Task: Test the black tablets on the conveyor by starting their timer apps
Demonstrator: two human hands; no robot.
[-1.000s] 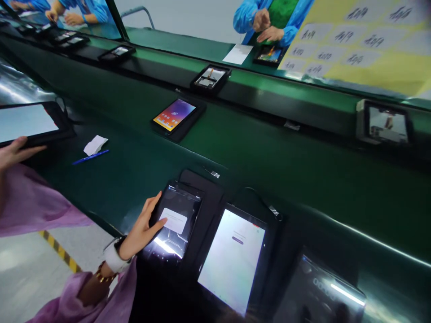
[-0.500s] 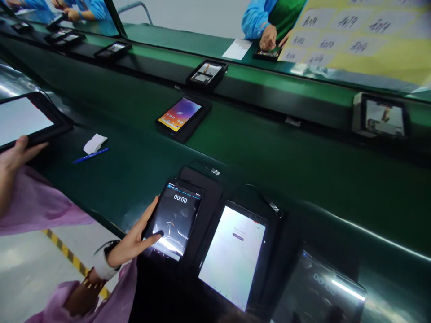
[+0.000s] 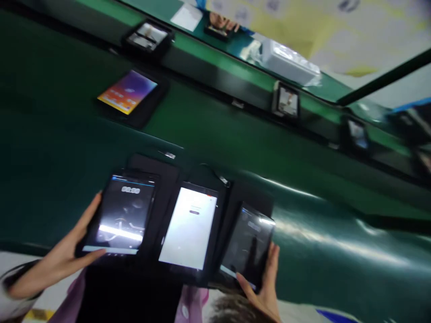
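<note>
Closest to me, my left hand (image 3: 63, 258) grips the lower left corner of a black tablet with a dark screen crossed by a bright glare line (image 3: 123, 215); the thumb lies along the bottom edge of the glass and the fingers run up the left side, so the hand is clamped on that corner. My right hand (image 3: 264, 287) holds the lower right corner of a second dark-screened black tablet (image 3: 247, 244), thumb pressed on the bottom edge, fingers straight up along its right side. That tablet tilts, its near edge out over the tabletop's (image 3: 319, 233) lip.

Between the two stands a black tablet with a bright white screen (image 3: 188, 229), neither hand touching it. All three sit side by side on black pads at the near edge of the glossy green tabletop. A pink sleeve (image 3: 76, 303) shows just below the left tablet.

Farther out on the green surface lies a tablet with an orange and purple home screen (image 3: 127, 92), well apart from the row of three. Beyond it, on the raised dark rail, rest a small black tray with a pale panel (image 3: 148, 36) and a small upright device (image 3: 286, 102). At the far side, another person's hand (image 3: 218, 20) is on a dark device, though blur hides the detail.
</note>
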